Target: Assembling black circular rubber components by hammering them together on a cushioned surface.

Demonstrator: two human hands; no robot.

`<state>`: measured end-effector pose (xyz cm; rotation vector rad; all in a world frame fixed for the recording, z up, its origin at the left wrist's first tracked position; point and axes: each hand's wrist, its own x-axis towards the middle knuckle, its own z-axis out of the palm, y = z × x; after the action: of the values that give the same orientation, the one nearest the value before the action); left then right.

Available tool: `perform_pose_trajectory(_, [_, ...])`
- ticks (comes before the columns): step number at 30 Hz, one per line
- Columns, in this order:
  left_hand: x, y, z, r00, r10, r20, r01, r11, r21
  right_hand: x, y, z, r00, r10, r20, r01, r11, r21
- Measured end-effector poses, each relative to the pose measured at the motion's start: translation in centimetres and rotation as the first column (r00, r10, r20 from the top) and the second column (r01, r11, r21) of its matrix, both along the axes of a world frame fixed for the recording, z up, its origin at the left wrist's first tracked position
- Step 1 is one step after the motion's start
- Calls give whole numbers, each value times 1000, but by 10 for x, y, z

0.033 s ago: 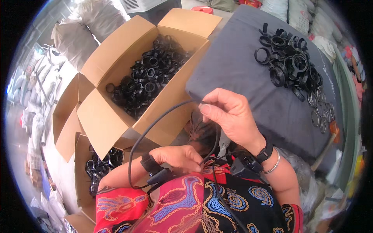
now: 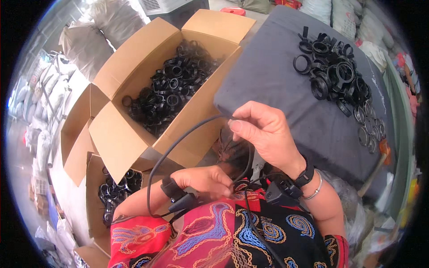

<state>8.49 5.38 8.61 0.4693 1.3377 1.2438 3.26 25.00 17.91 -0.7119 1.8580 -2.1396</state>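
A thin black cable (image 2: 174, 143) arcs in a wide loop in front of my body, between my two hands. My right hand (image 2: 263, 129) is raised near the table's front corner, with thumb and fingers pinched on the top of the loop. Lower down, close to my shirt, my left hand (image 2: 208, 181) has its fingertips closed on the cable where it comes down. One end runs toward the black device strapped at my left wrist (image 2: 183, 202). A similar black device (image 2: 283, 192) sits at my right wrist, beside a bracelet.
A large open cardboard box (image 2: 134, 49) full of black plastic rings (image 2: 172, 82) stands ahead on the left. Below it is a smaller box (image 2: 94, 196) of similar rings. More rings (image 2: 328, 71) lie piled on the grey-covered table (image 2: 268, 58) at right. Sacks (image 2: 87, 49) stand behind.
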Motion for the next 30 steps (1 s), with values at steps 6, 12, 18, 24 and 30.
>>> perform_pose_trajectory(6, [2,-29,15,920,382,-85,-376,923,86,-6,-2,15,999,24,-27,-26,997,-75])
perform_pose_trajectory(12, [-11,-48,23,392,920,-15,-884,381,271,-11,-22,11,989,-58,-138,26,974,-223])
perform_pose_trajectory(18, [-30,-59,36,287,946,150,-862,187,471,-8,-29,-30,993,79,86,-85,994,66])
perform_pose_trajectory(24, [-41,-34,46,293,941,-172,-884,335,326,3,-49,-56,946,260,195,-299,933,202])
perform_pose_trajectory(30, [-49,-21,53,312,746,-588,-798,542,265,3,-57,-44,928,168,334,-211,973,97])
